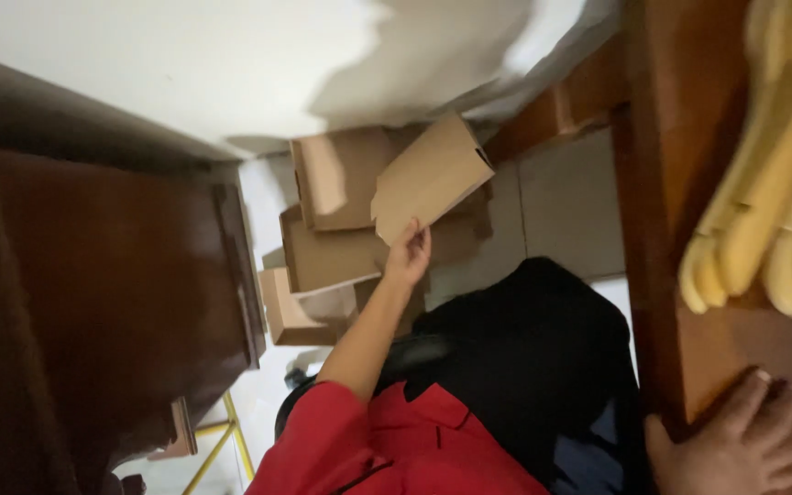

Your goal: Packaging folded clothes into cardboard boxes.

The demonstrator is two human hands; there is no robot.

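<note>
Pale floor tiles (566, 206) and a white wall (185, 64) make the background, and the view is strongly tilted.

The left hand (408, 257) is stretched far out from a red sleeve (341, 445), with the arm nearly straight. Its fingers pinch the lower corner of a flat brown cardboard piece (428, 179). This piece is plain, without any label I can see, and it is held up in the air at an angle, just in front of the other boxes.

Just behind it is a pile of brown cardboard boxes (327, 261) on the floor. One box at the back (336, 179) has its flap open, and a smaller box (281, 316) lies at the near side. What is inside them I cannot tell.

Beside the pile, nearer to the person, there is something black and soft (524, 348), maybe cloth or a bag.

The right hand (735, 445) is well apart from all this, at the lower right. It clasps the edge of a reddish wooden table (680, 183), with the thumb under the edge and the fingers on top. On this table, near the hand, lies a bunch of yellow bananas (772, 183).

At the far left stands a dark wooden cabinet (112, 275), and under it a thin yellow metal frame (222, 440) shows.
</note>
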